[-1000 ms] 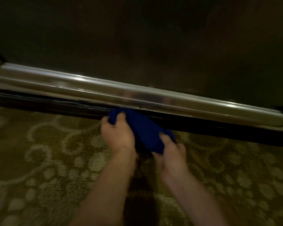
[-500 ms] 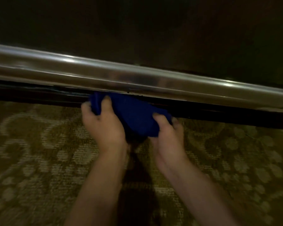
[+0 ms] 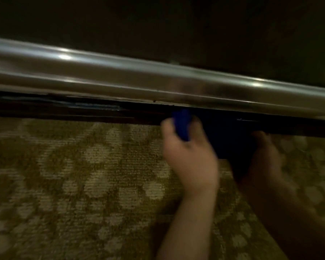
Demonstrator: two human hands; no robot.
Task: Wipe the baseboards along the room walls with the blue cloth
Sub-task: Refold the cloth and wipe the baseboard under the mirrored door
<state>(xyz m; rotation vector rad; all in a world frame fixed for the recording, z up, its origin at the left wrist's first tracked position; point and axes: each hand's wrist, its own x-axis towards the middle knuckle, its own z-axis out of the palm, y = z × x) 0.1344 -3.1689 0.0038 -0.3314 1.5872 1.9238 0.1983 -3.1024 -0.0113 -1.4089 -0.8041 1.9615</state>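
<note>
Holding the blue cloth (image 3: 182, 124) against the dark baseboard (image 3: 64, 111) where it meets the patterned carpet (image 3: 73, 175); a glossy metal rail (image 3: 120, 79) runs just above the baseboard, wall dark above that. Left hand (image 3: 191, 158): fingers and thumb curled round the cloth's left end, a blue fold showing between them, pressed to the board's lower face. Middle of cloth stretches rightward in shadow, nearly black there. Right hand (image 3: 265, 158): blurred and dim; it appears to grip the cloth's right end, though finger placement cannot be told. Handling judgement: cloth is light, soft, limp; it bunches readily and gives no stiffness of its own, so pressure must come from my palms; best held at both ends, bunched, keeping the span taut along the board; nothing fragile here.
</note>
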